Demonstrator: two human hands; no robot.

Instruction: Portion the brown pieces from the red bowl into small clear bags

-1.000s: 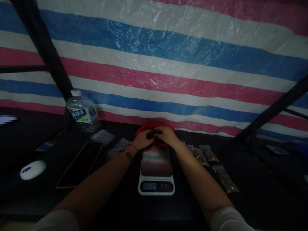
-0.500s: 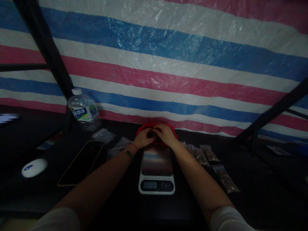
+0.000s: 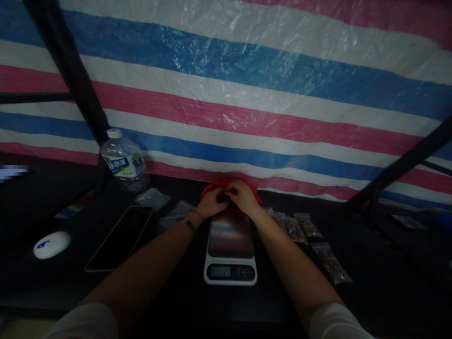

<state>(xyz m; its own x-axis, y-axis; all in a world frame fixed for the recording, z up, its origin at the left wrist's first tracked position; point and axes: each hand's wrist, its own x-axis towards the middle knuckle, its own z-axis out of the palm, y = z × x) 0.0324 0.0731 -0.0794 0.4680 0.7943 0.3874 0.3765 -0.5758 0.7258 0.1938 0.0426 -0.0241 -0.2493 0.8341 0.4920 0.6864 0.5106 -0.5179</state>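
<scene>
Just behind the kitchen scale (image 3: 231,238), a red bowl (image 3: 256,192) stands against the striped sheet. My left hand (image 3: 213,202) and my right hand (image 3: 241,195) meet over it, fingers curled inward and close together. Something small and dark lies between the fingertips, too dim to make out. The bowl's inside is mostly hidden by my hands. The scale has a bare metal plate, and its lit display seems to read 27. Clear zip bags (image 3: 176,214) lie beside my left wrist.
Several filled zip bags (image 3: 294,230) lie right of the scale, another filled bag (image 3: 331,263) nearer me. On the left are a phone (image 3: 122,238), a white mouse (image 3: 52,245) and a large plastic bottle (image 3: 127,162). Dark metal frame bars (image 3: 72,75) slant at both sides.
My hands stay over the red bowl with only slight finger movement. The digits on the scale's display look different and clearer. The view has shifted very slightly.
</scene>
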